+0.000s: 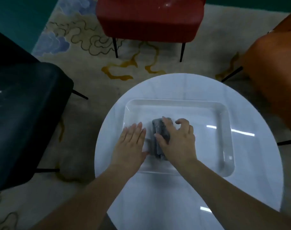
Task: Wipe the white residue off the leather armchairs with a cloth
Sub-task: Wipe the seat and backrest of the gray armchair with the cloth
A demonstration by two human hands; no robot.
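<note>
Round table [191, 205]: tray [224, 113] central; hands [176, 138] on cloth [159, 128].

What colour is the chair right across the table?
Red. The armchair shows best in the head view, with white specks on its seat.

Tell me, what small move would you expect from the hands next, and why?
Probably the right hand lifts the grey cloth out of the clear tray. It already grips the cloth, while the left hand lies flat beside it, and white specks show on the dark armchair and the red armchair.
</note>
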